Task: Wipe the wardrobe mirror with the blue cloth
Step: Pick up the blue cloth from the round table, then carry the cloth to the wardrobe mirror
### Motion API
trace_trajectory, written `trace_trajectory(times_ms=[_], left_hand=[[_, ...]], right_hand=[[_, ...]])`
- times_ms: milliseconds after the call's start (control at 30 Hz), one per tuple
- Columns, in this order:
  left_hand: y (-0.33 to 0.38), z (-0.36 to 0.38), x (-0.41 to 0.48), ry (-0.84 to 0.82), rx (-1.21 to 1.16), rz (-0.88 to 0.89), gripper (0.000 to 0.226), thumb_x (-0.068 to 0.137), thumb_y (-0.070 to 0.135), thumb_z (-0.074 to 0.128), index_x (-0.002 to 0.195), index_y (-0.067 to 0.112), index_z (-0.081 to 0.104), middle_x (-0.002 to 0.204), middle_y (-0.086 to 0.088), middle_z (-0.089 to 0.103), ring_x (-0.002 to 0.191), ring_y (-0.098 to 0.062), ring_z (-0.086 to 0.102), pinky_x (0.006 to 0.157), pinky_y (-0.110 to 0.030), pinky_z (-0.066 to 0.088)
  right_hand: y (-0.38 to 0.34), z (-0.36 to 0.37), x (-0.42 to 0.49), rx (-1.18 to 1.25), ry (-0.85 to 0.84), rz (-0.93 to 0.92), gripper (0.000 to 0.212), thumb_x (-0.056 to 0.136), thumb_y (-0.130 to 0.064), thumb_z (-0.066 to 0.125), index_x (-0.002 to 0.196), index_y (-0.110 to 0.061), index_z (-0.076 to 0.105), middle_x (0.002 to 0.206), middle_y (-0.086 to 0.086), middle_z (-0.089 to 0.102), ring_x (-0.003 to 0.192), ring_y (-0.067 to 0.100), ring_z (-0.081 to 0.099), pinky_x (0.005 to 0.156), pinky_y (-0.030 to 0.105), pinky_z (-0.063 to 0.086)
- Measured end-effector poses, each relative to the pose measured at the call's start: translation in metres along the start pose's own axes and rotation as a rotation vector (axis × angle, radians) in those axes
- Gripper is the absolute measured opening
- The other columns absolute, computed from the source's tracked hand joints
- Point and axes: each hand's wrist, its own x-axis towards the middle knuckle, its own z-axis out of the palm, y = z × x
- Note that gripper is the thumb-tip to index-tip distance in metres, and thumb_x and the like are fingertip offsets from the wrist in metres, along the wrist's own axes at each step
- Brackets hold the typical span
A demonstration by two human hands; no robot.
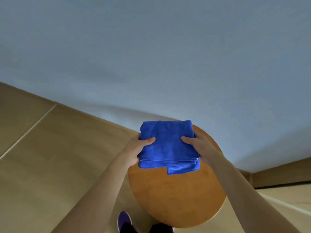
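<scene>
A folded blue cloth (168, 147) is held flat above a round orange-brown wooden stool top (176, 197). My left hand (136, 148) grips its left edge, thumb on top. My right hand (200, 147) grips its right edge the same way. One lower layer of the cloth sticks out at the near right corner. No wardrobe mirror is in view.
A plain pale wall (151, 56) fills the upper half of the view, right behind the stool. Beige tiled floor (50, 157) spreads to the left and continues at far right. A purple shoe (124, 221) shows at the bottom edge, beside the stool.
</scene>
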Motion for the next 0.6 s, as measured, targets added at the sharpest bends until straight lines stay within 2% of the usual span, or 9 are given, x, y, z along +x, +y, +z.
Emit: trace_trajectory(times_ms=[133,233,333,467,600], left_hand=[[-0.001,-0.047,-0.026,0.049,-0.078,0.076,0.051,0.082,0.027,0.086,0.129,0.024,0.064,0.12,0.002,0.076,0.108,-0.018,0.074,0.088,-0.037,0.061],[-0.004,-0.089,-0.051,0.109,-0.151,0.128,0.044,0.087,0.025,0.081,0.128,0.026,0.064,0.119,0.002,0.076,0.106,-0.018,0.074,0.08,-0.034,0.062],[-0.008,-0.138,-0.078,0.173,-0.216,0.195,0.04,0.092,0.021,0.075,0.129,0.027,0.06,0.122,0.002,0.075,0.107,-0.017,0.074,0.08,-0.033,0.062],[-0.014,-0.21,-0.115,0.3,-0.24,0.239,0.039,0.095,0.021,0.071,0.13,0.029,0.057,0.124,0.002,0.073,0.109,-0.02,0.073,0.088,-0.041,0.061],[-0.02,-0.278,-0.152,0.422,-0.248,0.264,0.032,0.099,0.025,0.065,0.129,0.031,0.056,0.125,0.003,0.071,0.111,-0.02,0.071,0.099,-0.048,0.057]], right_hand=[[-0.017,0.052,0.005,-0.067,-0.074,-0.011,0.029,0.097,-0.017,0.067,0.127,-0.019,0.065,0.119,0.003,0.074,0.109,0.025,0.071,0.099,0.048,0.056],[-0.025,0.104,0.007,-0.1,-0.127,-0.022,0.028,0.099,-0.016,0.064,0.126,-0.016,0.064,0.117,0.004,0.075,0.106,0.025,0.073,0.093,0.045,0.058],[-0.03,0.162,0.005,-0.123,-0.161,-0.012,0.025,0.098,-0.018,0.066,0.123,-0.015,0.065,0.111,0.003,0.077,0.1,0.023,0.075,0.085,0.04,0.06],[-0.036,0.246,0.001,-0.174,-0.232,-0.049,0.024,0.099,-0.018,0.065,0.123,-0.015,0.066,0.115,0.005,0.076,0.104,0.026,0.074,0.096,0.048,0.058],[-0.04,0.334,-0.006,-0.272,-0.271,-0.109,0.025,0.098,-0.021,0.065,0.123,-0.014,0.065,0.117,0.008,0.074,0.108,0.03,0.071,0.1,0.052,0.055]])
